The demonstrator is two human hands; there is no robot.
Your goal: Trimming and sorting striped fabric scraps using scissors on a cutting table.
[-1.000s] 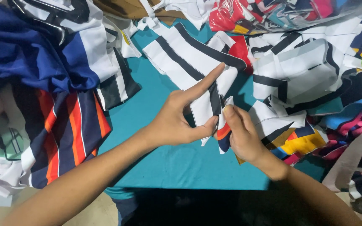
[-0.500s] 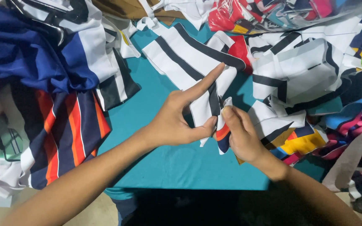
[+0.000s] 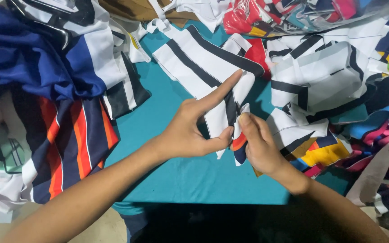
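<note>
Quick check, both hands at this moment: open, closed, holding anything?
Left hand: pinched shut on the white and black striped fabric piece, index finger stretched out.
Right hand: closed on the small orange and navy fabric scrap.

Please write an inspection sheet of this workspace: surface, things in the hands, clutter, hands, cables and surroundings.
Surface: teal cloth-covered table, bare only in the middle.
Things in hand: small fabric strip, white with black, orange and navy bands, pinched between both hands.
Clutter: white fabric piece with black stripes behind the hands; navy, orange and white striped fabric on the left; multicoloured fabric scraps on the right.
Hands: left hand grips the strip, index finger extended; right hand pinches its other edge.
Cables: nothing seen.
Surroundings: clear plastic bag of coloured scraps at the top; pale floor below the table.
</note>
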